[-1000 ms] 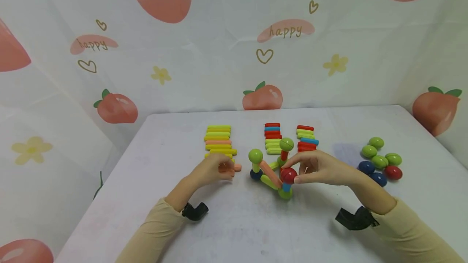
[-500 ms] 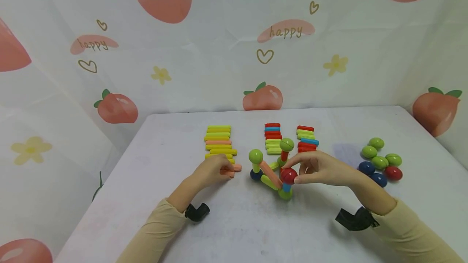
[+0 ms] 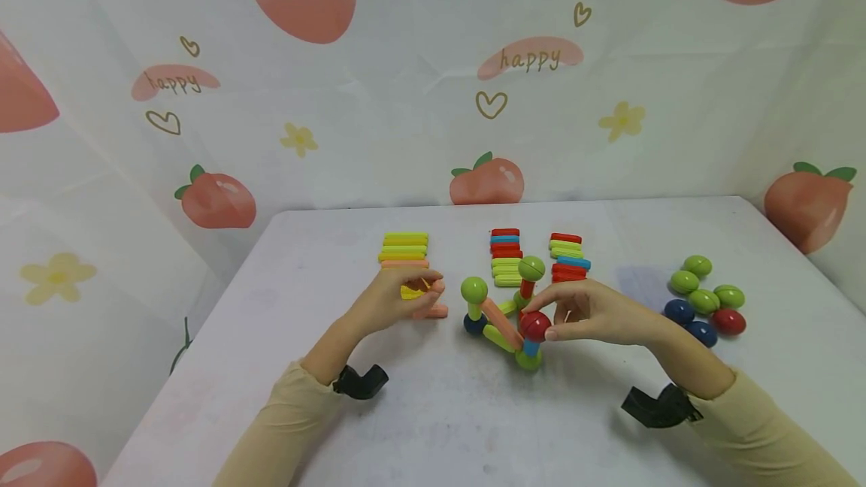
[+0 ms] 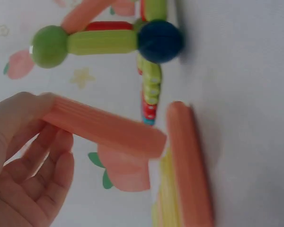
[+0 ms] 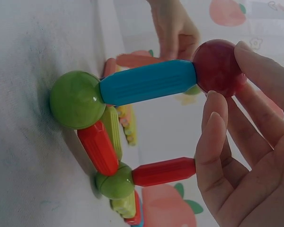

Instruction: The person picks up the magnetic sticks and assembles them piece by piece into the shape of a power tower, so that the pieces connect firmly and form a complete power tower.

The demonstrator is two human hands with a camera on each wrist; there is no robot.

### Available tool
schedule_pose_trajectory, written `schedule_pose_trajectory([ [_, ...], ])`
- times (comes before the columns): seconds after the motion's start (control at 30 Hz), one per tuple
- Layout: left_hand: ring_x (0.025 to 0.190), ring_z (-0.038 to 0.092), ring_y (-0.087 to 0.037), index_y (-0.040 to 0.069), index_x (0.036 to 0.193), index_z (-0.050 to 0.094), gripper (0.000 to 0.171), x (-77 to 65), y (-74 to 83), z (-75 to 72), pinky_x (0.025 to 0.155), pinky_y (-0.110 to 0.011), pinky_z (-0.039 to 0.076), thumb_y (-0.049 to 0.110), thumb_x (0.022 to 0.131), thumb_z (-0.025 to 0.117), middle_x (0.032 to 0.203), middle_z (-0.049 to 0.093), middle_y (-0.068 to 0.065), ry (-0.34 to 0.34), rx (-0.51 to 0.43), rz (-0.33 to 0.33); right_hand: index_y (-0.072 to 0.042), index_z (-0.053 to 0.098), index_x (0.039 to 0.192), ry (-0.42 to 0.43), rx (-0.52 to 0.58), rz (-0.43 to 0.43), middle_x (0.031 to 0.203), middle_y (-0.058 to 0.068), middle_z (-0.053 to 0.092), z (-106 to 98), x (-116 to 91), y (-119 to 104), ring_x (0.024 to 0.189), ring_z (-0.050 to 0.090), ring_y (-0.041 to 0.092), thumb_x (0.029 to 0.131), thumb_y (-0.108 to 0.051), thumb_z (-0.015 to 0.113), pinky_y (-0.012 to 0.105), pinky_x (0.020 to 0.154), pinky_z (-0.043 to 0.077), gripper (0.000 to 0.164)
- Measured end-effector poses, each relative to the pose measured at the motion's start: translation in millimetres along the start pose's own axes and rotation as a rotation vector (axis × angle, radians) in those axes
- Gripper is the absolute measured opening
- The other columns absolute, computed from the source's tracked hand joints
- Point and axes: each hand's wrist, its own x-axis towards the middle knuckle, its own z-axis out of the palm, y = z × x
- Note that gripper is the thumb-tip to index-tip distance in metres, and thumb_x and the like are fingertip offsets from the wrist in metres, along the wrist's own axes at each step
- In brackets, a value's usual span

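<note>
My left hand (image 3: 386, 300) pinches one end of an orange rod (image 4: 104, 124), lifted at a slant over the left row of rods. Another orange rod (image 4: 187, 165) lies on the table beneath it. In the middle stands a frame of toy building rods and balls, with a dark blue ball (image 3: 474, 324) at a base corner and green balls (image 3: 473, 290) atop uprights. My right hand (image 3: 595, 312) pinches the red ball (image 5: 218, 67) that tops a blue rod (image 5: 149, 82) rising from a green ball (image 5: 77, 99). A slanted orange rod (image 3: 502, 323) leans inside the frame.
Behind the frame lie two short rows of red, blue and green rods (image 3: 505, 252), (image 3: 570, 257). Yellow rods (image 3: 404, 249) form the left row. Loose green balls (image 3: 704, 299), blue balls (image 3: 679, 311) and a red ball (image 3: 728, 321) sit at the right.
My left hand has risen from the front of the left row and now holds an orange rod up off the table. The right hand stays on the red ball.
</note>
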Motion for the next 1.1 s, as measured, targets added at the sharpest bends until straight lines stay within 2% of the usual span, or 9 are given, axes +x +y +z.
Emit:
schedule_pose_trajectory([
  [0.17,0.093,0.066,-0.024,0.000,0.111,0.062,0.028,12.7,4.9,-2.0,0.084,-0.030,0.055,0.005,0.083,0.067,0.105,0.067,-0.014,0.119,-0.177,0.011,-0.004,0.060,0.116,-0.002,0.009,0.000,0.096,-0.009,0.064,0.0,-0.1,-1.4,0.069,0.061,0.019,0.086,-0.008,0.064,0.024,0.064,0.054,0.030],
  [0.27,0.095,0.066,-0.027,-0.001,0.112,0.061,0.029,20.5,4.4,1.8,0.085,-0.030,0.055,0.006,0.084,0.067,0.107,0.065,-0.017,0.156,-0.270,0.001,-0.004,0.060,0.116,-0.003,0.010,-0.003,0.097,-0.006,0.064,-0.2,-0.2,-1.7,0.069,0.061,0.021,0.087,-0.008,0.064,0.024,0.064,0.054,0.030],
  [0.37,0.095,0.066,-0.027,-0.001,0.112,0.061,0.029,28.3,1.7,8.1,0.084,-0.025,0.055,0.008,0.085,0.066,0.108,0.065,-0.018,0.162,-0.325,-0.023,-0.005,0.060,0.116,-0.002,0.004,-0.001,0.098,-0.008,0.064,-0.3,-0.5,-0.7,0.069,0.061,0.021,0.087,-0.008,0.064,0.025,0.064,0.054,0.030],
  [0.5,0.096,0.065,-0.027,0.000,0.115,0.061,0.030,39.2,-2.3,17.3,0.082,-0.021,0.054,0.009,0.087,0.064,0.109,0.065,-0.018,0.121,-0.397,-0.056,-0.006,0.061,0.115,0.000,0.000,-0.001,0.097,-0.012,0.063,-0.6,-0.4,1.2,0.069,0.061,0.023,0.086,-0.008,0.064,0.025,0.063,0.054,0.029],
  [0.7,0.101,0.064,-0.034,0.007,0.120,0.060,0.032,51.4,-6.1,28.1,0.086,-0.029,0.053,0.017,0.089,0.063,0.115,0.063,-0.013,0.013,-0.444,-0.136,-0.006,0.061,0.116,0.001,-0.007,0.017,0.096,-0.013,0.064,-0.9,0.1,1.1,0.069,0.061,0.021,0.086,-0.009,0.065,0.025,0.063,0.054,0.030],
  [0.8,0.099,0.065,-0.029,0.008,0.121,0.060,0.033,56.1,-7.5,32.8,0.088,-0.033,0.053,0.018,0.090,0.062,0.117,0.063,-0.012,-0.034,-0.441,-0.142,-0.006,0.061,0.116,-0.001,-0.009,0.018,0.096,-0.012,0.064,-1.0,0.2,1.3,0.069,0.061,0.021,0.086,-0.009,0.065,0.025,0.063,0.054,0.030],
  [0.93,0.097,0.064,-0.019,0.007,0.122,0.059,0.033,60.9,-9.4,39.2,0.088,-0.028,0.052,0.018,0.091,0.060,0.119,0.063,-0.012,-0.095,-0.435,-0.126,-0.006,0.060,0.116,-0.001,-0.005,0.022,0.097,-0.012,0.064,-0.7,0.1,1.1,0.069,0.061,0.023,0.087,-0.010,0.065,0.025,0.064,0.055,0.030],
  [1.1,0.102,0.063,-0.018,0.008,0.123,0.059,0.033,64.5,-10.2,44.7,0.091,-0.027,0.050,0.019,0.092,0.059,0.122,0.062,-0.011,-0.130,-0.454,-0.144,-0.005,0.060,0.116,0.000,0.004,0.025,0.096,-0.011,0.064,-0.1,0.2,0.1,0.069,0.062,0.023,0.087,-0.010,0.065,0.026,0.064,0.055,0.030],
])
